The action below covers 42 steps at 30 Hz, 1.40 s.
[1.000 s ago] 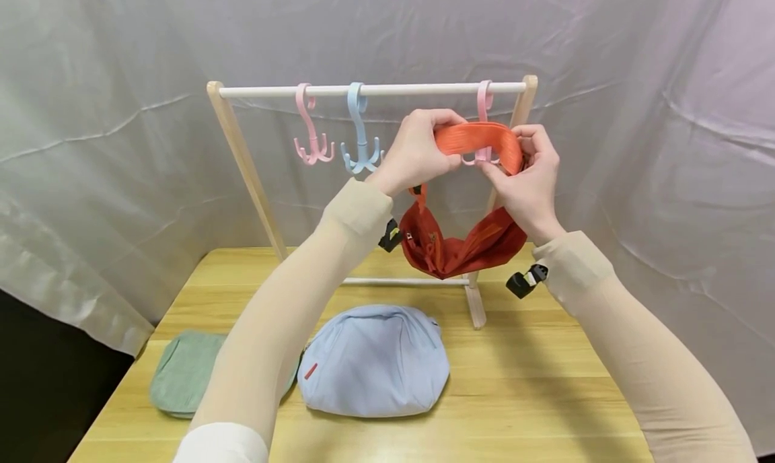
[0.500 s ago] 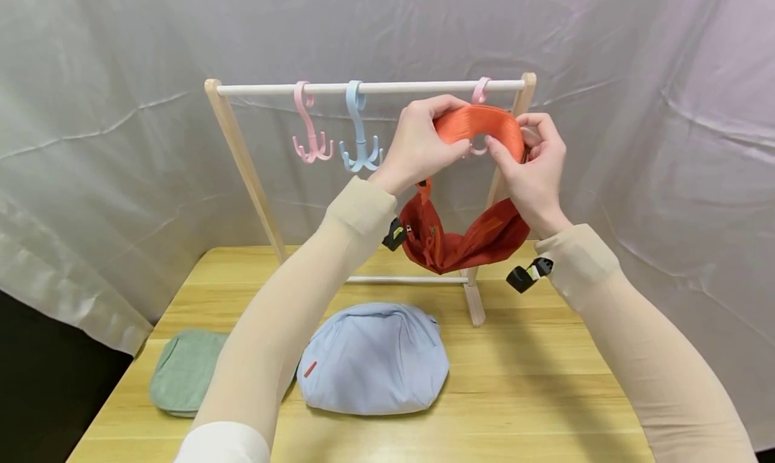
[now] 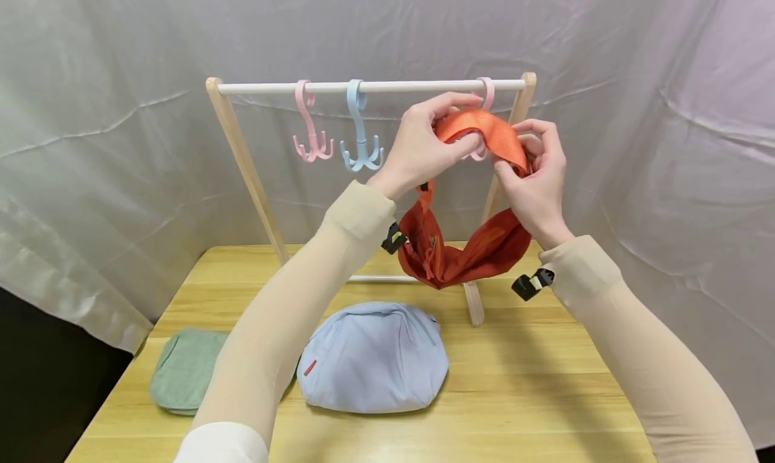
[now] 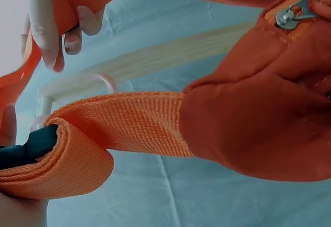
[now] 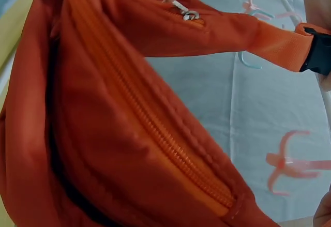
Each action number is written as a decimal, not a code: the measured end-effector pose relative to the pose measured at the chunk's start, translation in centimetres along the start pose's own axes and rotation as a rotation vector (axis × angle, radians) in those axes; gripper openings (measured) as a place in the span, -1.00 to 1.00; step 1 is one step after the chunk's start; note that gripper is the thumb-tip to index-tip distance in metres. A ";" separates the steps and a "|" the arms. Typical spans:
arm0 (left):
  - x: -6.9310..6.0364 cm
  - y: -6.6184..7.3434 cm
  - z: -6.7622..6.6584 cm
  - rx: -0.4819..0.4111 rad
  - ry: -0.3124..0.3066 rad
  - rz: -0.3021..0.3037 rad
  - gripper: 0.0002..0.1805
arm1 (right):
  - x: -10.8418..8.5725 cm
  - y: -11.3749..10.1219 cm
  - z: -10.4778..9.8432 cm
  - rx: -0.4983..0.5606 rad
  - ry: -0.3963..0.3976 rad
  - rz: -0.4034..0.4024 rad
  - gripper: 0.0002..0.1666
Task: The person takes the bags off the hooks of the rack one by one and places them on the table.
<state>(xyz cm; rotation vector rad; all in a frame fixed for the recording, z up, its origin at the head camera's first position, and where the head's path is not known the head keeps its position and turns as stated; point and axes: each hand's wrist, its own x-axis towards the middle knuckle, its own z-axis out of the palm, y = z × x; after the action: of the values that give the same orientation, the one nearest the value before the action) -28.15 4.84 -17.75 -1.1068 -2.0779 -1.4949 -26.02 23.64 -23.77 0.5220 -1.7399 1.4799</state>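
A red-orange waist bag (image 3: 466, 254) hangs in a sagging U below my two hands, in front of the rack's right end. My left hand (image 3: 420, 143) pinches the left part of its orange strap (image 3: 481, 120), thumb under and fingers over. On the strap's right part, my right hand (image 3: 537, 180) grips it between thumb and fingers. Directly behind the strap is a pink hook (image 3: 488, 87), partly hidden by the left fingers and the strap. A black buckle (image 4: 31, 147) sits against the folded strap in the left wrist view. The bag's zipper (image 5: 165, 141) looks closed in the right wrist view.
The rack's white rail (image 3: 412, 86) also carries a left pink hook (image 3: 310, 130) and a blue hook (image 3: 361, 130). On the wooden table (image 3: 521, 375) lie a pale blue bag (image 3: 375, 362) and a green bag (image 3: 188, 369), partly behind the left forearm. A grey curtain (image 3: 654, 147) stands behind.
Both hands first rose slightly with the strap. Since then the right hand and the bag have dropped a little, and the strap now slopes down to the right, showing more of the pink hook.
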 end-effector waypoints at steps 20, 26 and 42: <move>-2.5 -0.2 1.4 0.131 0.069 0.015 -0.78 | -2.6 0.4 -1.5 -0.020 -0.046 -0.062 -0.69; -3.2 -0.1 1.7 0.106 0.089 0.030 -0.78 | -4.0 0.7 -2.3 -0.047 -0.065 -0.034 -0.69; -5.1 -0.5 2.5 0.060 0.131 0.010 -0.75 | -8.4 3.1 -5.4 -0.102 -0.184 0.055 -0.65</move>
<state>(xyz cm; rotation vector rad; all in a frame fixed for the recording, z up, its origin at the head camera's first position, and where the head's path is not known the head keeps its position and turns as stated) -24.91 5.07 -22.38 -0.9690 -2.0121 -1.4499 -21.53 28.12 -32.10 0.5756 -1.9761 1.4084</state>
